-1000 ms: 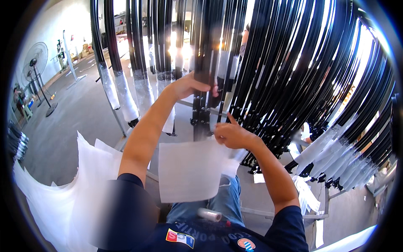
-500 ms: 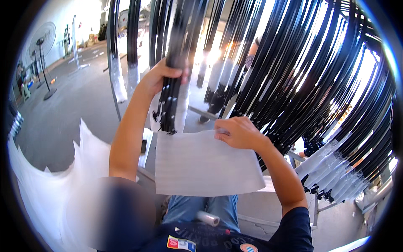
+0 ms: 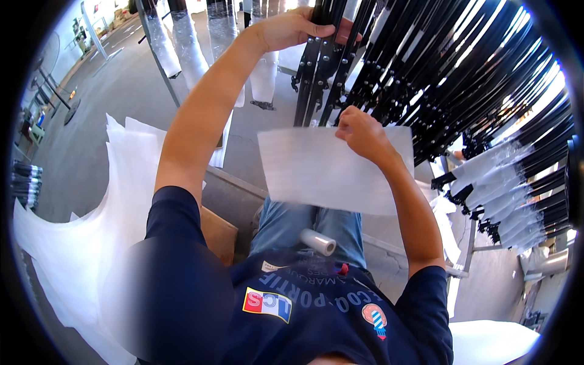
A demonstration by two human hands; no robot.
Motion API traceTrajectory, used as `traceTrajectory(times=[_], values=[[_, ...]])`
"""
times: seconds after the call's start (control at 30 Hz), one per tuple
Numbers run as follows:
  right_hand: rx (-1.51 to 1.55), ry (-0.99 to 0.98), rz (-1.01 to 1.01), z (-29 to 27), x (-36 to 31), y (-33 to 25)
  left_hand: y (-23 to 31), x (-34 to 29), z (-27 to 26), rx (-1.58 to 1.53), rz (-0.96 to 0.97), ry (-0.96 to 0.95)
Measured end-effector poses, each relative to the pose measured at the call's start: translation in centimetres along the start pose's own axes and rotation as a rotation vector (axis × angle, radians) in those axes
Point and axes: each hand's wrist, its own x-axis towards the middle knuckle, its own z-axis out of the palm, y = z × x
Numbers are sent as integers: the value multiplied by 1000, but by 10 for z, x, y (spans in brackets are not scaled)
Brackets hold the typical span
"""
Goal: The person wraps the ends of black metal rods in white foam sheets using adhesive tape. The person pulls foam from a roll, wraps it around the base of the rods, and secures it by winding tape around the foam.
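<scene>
Near the top middle, my left hand [image 3: 292, 29] is closed round a few long black bars [image 3: 319, 73] with metal fittings at their lower ends. The bars hang down from above, and their tops are out of the picture. My right hand [image 3: 365, 134] is closed in a pinch at the upper edge of a white foam sheet [image 3: 316, 170]. The sheet is spread in front of my thighs, its top edge just below the bars' lower ends. A roll of clear film [image 3: 318, 242] rests at my lap.
Many more black bars [image 3: 444, 79] hang close together on the right. Several wrapped bar ends [image 3: 511, 188] hang at the far right, others [image 3: 188, 48] at upper left. A pile of white foam sheets [image 3: 128, 201] stands on my left. A fan [image 3: 58, 91] stands farther off.
My left hand has shifted up and right in the picture with bars in its grip. My right hand and the foam sheet have moved up and right too. The whole view has tilted downward.
</scene>
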Motion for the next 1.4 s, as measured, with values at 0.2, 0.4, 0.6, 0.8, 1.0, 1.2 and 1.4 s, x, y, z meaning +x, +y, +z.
traceTrajectory(times=[0.2,0.4,0.6,0.8,1.0,1.2,1.4], values=[[647,50,-10,16,11,26,2,9,9,1,-239,-78],[1156,46,-47,36,18,33,-19,1,24,114,-161,-5],[922,199,-90,48,20,31,-46,-6,36,115,-204,131],[1087,200,-102,47,16,30,-67,-6,40,-60,-209,313],[1297,114,-32,46,9,46,-65,-12,43,-121,-139,223],[1170,132,-121,50,15,31,-77,-21,45,-42,-124,270],[1021,110,-99,46,15,33,-87,-24,29,-141,-151,76]])
